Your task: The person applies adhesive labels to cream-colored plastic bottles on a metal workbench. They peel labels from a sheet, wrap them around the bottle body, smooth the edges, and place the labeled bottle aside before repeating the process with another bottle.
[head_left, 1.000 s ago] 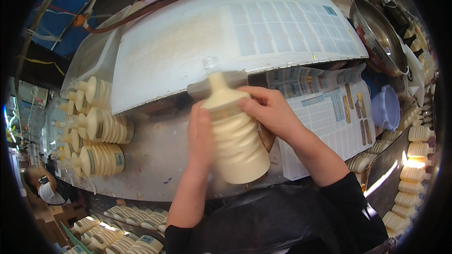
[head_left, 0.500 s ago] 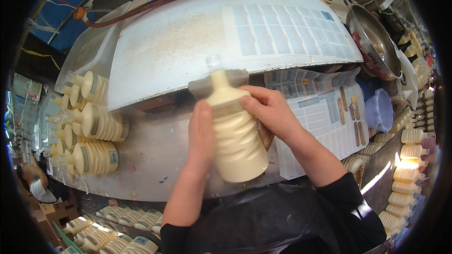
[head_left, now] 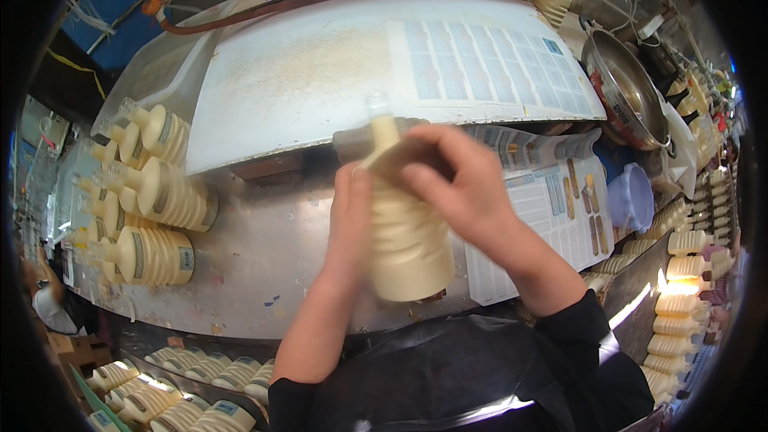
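A cream bottle (head_left: 410, 276) with a clear neck and wavy grooves round its body leans in front of me, neck pointing away. My left hand (head_left: 349, 212) is closed against its left side. My right hand (head_left: 460, 184) curls over its shoulder from the right, slightly blurred by motion, and covers part of the upper body. Something brownish shows beneath the right fingers; I cannot make out what it is. Behind the bottle's neck is a grey rest (head_left: 352, 145).
Labelled cream bottles (head_left: 160, 192) lie stacked at left. Ahead is a white board (head_left: 296, 56) carrying a label sheet (head_left: 492, 60). To the right are another label sheet (head_left: 512, 252), a purple bucket (head_left: 632, 198) and a metal pan (head_left: 628, 88). More bottles (head_left: 200, 368) lie below.
My right hand has shifted up and inward over the bottle's shoulder, its back now turned more upward. My left hand stays at the bottle's side. The view has shifted slightly.
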A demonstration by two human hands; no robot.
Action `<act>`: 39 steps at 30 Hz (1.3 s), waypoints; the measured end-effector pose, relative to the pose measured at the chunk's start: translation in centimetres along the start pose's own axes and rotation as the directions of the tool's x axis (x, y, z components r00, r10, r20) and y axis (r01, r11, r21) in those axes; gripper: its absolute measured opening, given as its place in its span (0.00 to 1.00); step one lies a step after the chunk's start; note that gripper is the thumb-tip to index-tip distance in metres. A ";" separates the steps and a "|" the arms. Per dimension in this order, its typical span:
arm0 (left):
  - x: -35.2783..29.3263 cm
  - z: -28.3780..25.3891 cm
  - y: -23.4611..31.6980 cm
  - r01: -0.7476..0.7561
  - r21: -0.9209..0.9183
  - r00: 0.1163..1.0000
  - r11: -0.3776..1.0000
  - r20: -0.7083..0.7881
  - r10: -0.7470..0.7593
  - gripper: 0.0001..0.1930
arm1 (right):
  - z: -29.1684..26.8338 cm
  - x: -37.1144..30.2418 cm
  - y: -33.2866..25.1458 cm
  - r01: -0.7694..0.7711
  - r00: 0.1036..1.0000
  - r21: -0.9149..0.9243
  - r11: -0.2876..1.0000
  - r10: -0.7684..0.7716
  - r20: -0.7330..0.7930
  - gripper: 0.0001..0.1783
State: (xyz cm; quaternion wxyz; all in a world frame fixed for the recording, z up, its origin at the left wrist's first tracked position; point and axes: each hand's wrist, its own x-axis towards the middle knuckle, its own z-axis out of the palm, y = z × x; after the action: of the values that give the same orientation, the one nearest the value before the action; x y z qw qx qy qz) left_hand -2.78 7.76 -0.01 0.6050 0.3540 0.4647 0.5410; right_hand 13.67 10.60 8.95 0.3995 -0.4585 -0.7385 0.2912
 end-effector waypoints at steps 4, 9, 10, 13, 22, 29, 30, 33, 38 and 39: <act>-1.0 0.5 0.6 -0.014 -0.061 0.999 0.998 -0.046 0.011 0.22 | 0.3 -0.4 1.4 0.120 0.972 -0.274 0.954 -0.169 -0.163 0.17; -1.4 0.5 0.9 0.072 -0.206 0.988 0.976 -0.121 -0.098 0.21 | 1.4 -1.9 0.4 0.657 0.745 -0.349 0.668 -0.647 0.163 0.17; -1.3 0.1 0.4 0.068 -0.238 0.987 0.969 -0.126 -0.101 0.21 | 1.7 -2.2 -0.4 0.665 0.744 -0.324 0.673 -0.633 0.214 0.17; -1.4 0.0 0.6 0.102 -0.349 0.976 0.932 -0.146 -0.161 0.22 | 1.4 -0.6 -2.2 0.575 0.784 -0.494 0.652 -0.612 0.105 0.15; -1.5 -1.8 -1.2 0.156 -0.651 0.981 0.742 0.013 -0.195 0.28 | 5.4 -0.7 -3.1 0.606 0.778 -0.588 0.535 -0.552 0.300 0.14; -1.8 -0.6 0.5 0.063 -0.501 0.992 0.863 -0.060 -0.107 0.30 | 3.9 1.6 -2.7 0.279 0.957 -0.272 0.921 -0.290 -0.001 0.16; -1.7 -0.2 0.6 0.018 -0.397 0.996 0.917 -0.068 -0.049 0.30 | 3.6 2.5 -2.9 0.163 0.977 -0.109 0.981 -0.176 -0.123 0.17; -1.5 0.8 1.3 0.023 -0.130 0.994 0.991 -0.099 -0.036 0.25 | 3.8 2.7 -2.0 0.025 0.995 -0.039 0.999 -0.029 -0.099 0.20; -0.8 0.6 0.8 0.052 -0.053 0.989 0.997 -0.137 -0.059 0.21 | 2.8 1.7 1.8 -0.106 0.989 -0.044 0.993 0.100 -0.112 0.20; -0.8 0.7 0.8 0.060 -0.074 0.990 0.995 -0.126 -0.069 0.22 | 2.3 1.4 3.2 -0.124 0.980 -0.004 0.992 0.122 -0.155 0.20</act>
State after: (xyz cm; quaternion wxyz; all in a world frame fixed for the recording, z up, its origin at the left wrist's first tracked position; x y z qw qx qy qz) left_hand -2.38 7.17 1.10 0.6031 0.2816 0.4948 0.5588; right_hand 12.78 13.04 5.73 0.4339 -0.5270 -0.6775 0.2739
